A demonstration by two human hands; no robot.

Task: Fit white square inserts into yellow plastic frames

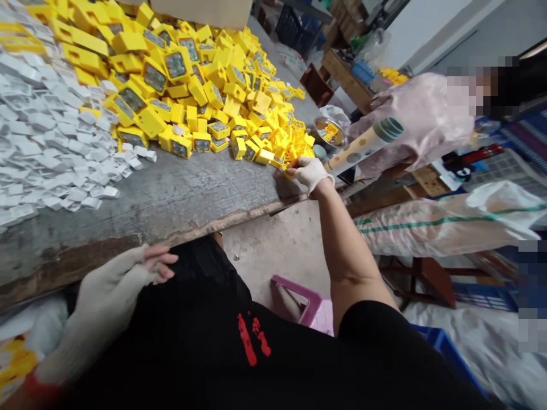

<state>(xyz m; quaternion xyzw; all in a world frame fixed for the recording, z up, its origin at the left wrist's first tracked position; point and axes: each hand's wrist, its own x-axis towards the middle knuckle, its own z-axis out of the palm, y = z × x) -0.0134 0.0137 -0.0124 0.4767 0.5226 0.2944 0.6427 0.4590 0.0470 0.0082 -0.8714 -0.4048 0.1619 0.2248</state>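
My right hand (311, 173), in a white glove with bare fingertips, reaches to the right end of a heap on the grey table (205, 188). Its fingers close at a small thin yellow plastic piece (282, 164), partly hidden by the hand. More such thin yellow pieces (294, 139) lie just beyond. To their left spreads a big pile of yellow box-shaped casings (188, 85) with clear, lens-like faces. Small white plastic parts (51, 136) cover the table's left side. My left hand (115, 290), gloved likewise, hangs before the table edge above my lap, fingers loosely stretched, holding nothing visible.
A metal bowl (330, 132) with yellow pieces and a patterned tube (363, 147) are beside my right hand. A person in a pink top (419, 119) is at the right. Below are a pink stool (314, 307) and a large plastic sack (444, 222).
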